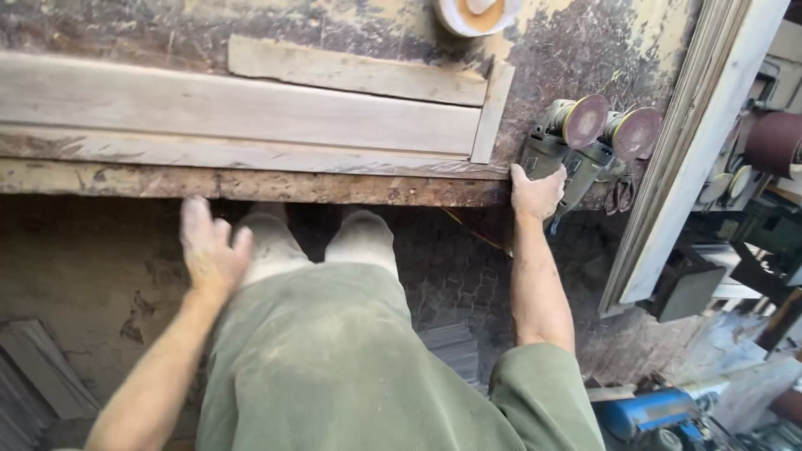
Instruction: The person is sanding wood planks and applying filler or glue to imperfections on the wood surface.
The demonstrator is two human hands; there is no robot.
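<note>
Head cam looking down: my right hand [535,193] is wrapped around the angle grinder [561,149] at the workbench [251,182] edge, left hand [213,249] open and empty just below that edge. Second grinder [622,142] sits touching the first, so I reckon yanking mine could drag it off. Bench is scarred, glue-stained, planks [242,104] on top, cluttered shop around it.
</note>
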